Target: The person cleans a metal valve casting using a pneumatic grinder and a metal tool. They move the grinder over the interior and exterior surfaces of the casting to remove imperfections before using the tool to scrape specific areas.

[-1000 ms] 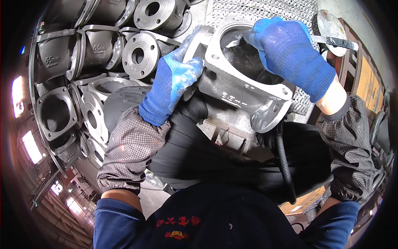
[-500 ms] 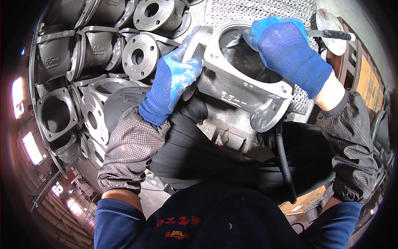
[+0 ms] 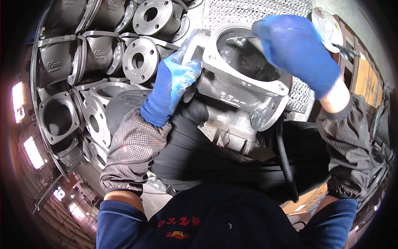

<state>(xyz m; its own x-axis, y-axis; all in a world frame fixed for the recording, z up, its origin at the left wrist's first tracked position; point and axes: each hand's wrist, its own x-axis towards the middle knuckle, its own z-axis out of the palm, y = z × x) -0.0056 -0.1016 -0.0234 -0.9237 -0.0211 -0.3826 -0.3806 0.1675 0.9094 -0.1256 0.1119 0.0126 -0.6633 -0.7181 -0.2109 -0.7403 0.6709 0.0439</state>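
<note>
A grey cast-iron valve body [image 3: 222, 88] stands tilted in front of me, its square flange facing up around a wide opening. My left hand [image 3: 177, 74], in a blue coated glove, is closed on its left-end flange, thumb on the near side. Over the opening's far right edge is my gloved right hand [image 3: 292, 43], blurred, with fingers curled round a thin stick-like tool. The dark rear end of that tool [image 3: 347, 50] sticks out to the right of the hand, smeared by motion. Its working end is hidden or too blurred to make out.
Several similar valve bodies [image 3: 99, 54] are stacked at the left. A patterned metal mesh sheet [image 3: 265, 7] lies behind the work. At the right are a pale round disc [image 3: 327, 29] and a wooden crate [image 3: 367, 79]. A black corrugated hose [image 3: 284, 159] hangs near my knee.
My right hand has shifted slightly right and turned, and the tool's rear end has swung nearer and lower. More of the opening shows. My left hand and the valve body stay nearly put.
</note>
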